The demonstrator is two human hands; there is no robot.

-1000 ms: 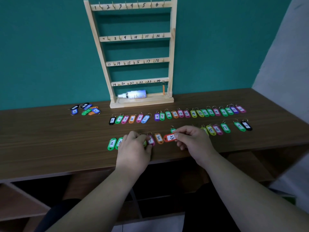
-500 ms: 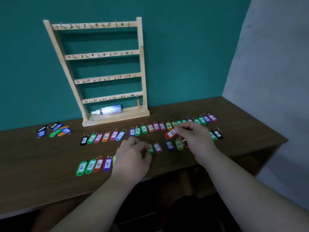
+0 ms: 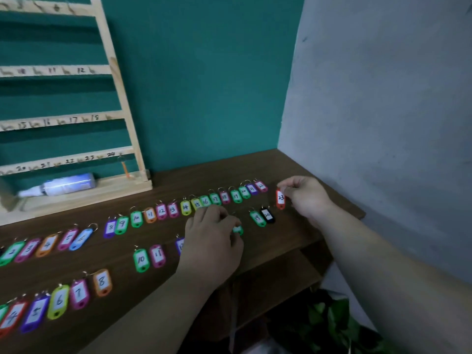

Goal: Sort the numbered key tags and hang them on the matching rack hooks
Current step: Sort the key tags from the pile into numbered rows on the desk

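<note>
My right hand [image 3: 305, 198] pinches the red tag numbered 23 [image 3: 280, 199] by its top end, just right of the tag numbered 22 [image 3: 261, 186] that ends the far row. That far row of coloured tags [image 3: 173, 209] runs in number order across the brown table [image 3: 293, 238]. My left hand [image 3: 213, 235] lies over the near row with fingers curled, and a green tag [image 3: 238, 229] shows at its fingertips. Green tag 19 [image 3: 258, 217] and black tag 20 [image 3: 267, 214] lie between my hands. The wooden rack [image 3: 122, 116] with numbered hooks stands at the back left.
A white tube [image 3: 63, 186] lies on the rack's base, and an orange piece [image 3: 125, 169] hangs under hook 24. A grey wall closes the right side. The table's right end is near my right hand. Green leaves [image 3: 329, 315] show below the table edge.
My right hand has carried the red tag 23 rightward to the end of the far row. My left hand has slid right along the near row. The view has swung right.
</note>
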